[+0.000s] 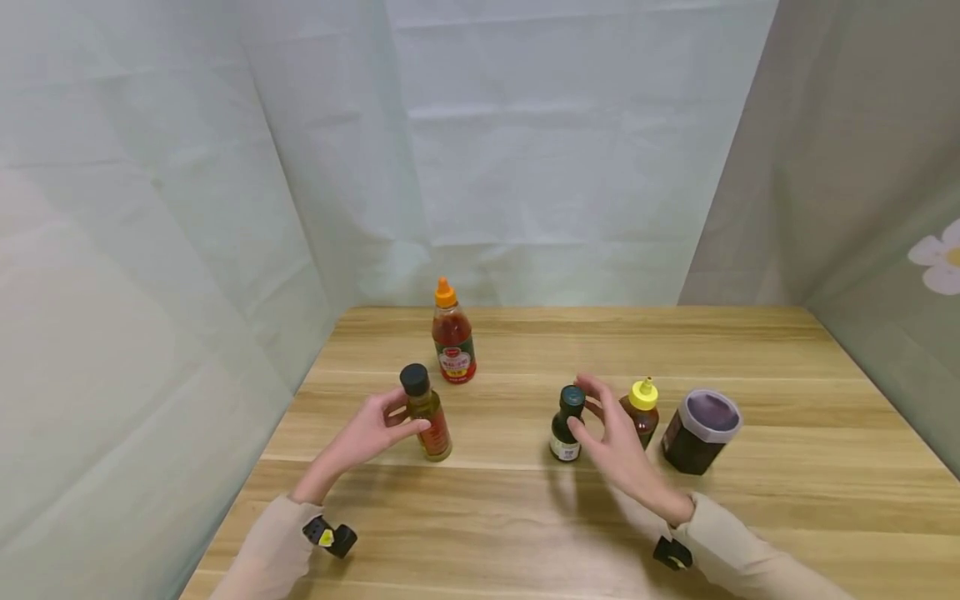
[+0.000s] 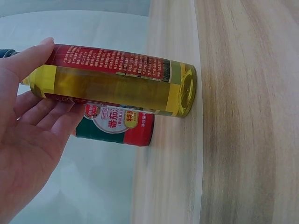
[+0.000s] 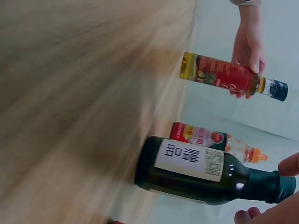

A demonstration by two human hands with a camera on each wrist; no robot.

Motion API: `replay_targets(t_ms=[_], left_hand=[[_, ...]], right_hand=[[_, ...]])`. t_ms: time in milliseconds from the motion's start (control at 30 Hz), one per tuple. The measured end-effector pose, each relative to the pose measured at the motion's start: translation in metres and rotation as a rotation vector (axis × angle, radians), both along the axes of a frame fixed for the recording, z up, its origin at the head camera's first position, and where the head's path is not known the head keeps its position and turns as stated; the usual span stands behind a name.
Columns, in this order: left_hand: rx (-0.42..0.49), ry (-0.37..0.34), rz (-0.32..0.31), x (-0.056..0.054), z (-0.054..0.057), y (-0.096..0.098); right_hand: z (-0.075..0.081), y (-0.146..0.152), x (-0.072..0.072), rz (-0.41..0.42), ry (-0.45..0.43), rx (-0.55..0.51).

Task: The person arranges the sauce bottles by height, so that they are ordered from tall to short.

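Observation:
My left hand point(image 1: 375, 429) holds a bottle of yellow oil point(image 1: 435, 433) with a black cap and red label, thumb on one side and fingers behind it, as the left wrist view also shows. Behind it stands a tomato ketchup bottle point(image 1: 454, 346) with an orange nozzle cap. My right hand point(image 1: 618, 442) is at a small dark sauce bottle point(image 1: 566, 433) with a white label. Its thumb and fingers are spread about the neck; in the right wrist view the thumb point(image 3: 289, 165) overlaps the cap, while the other fingers point(image 3: 247, 215) show a gap to the glass.
Beside my right hand stands a dark squeeze bottle with a yellow nozzle cap point(image 1: 643, 394), partly hidden by the hand. To its right is a dark jar with a pale lid point(image 1: 693, 442). The wooden table point(image 1: 510, 517) meets pale cloth curtains point(image 1: 562, 167) at the back and left.

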State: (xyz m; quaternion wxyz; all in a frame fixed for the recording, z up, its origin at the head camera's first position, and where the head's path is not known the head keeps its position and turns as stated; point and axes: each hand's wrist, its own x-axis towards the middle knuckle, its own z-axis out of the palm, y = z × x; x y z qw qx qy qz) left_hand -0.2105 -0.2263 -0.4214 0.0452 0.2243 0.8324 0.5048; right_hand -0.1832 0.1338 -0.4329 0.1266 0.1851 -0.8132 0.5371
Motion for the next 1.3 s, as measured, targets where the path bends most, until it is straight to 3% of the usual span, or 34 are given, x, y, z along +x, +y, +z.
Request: replay_targets(t_ms=[467,700,900,1100,1300], left_hand=[[0.004,-0.001,-0.007,0.003,0.001,0.001],[-0.022,0.015,0.021,0.003,-0.002,-0.001],[-0.018,-0.007,0.048,0.002,0.002,0.001],[-0.011,-0.022,0.029,0.000,0.005,0.001],[-0.027,0.015,0.020,-0.007,0.005,0.006]], right_hand=[[-0.018,0.000,0.003,-0.046,-0.031,0.240],[-0.023,0.001,0.003,-0.027,-0.029,0.233],[-0.023,0.002,0.003,-0.024,-0.012,0.240],[-0.020,0.001,0.001,-0.019,-0.043,0.229],[-0.016,0.002,0.000,-0.012,-0.067,0.218]])
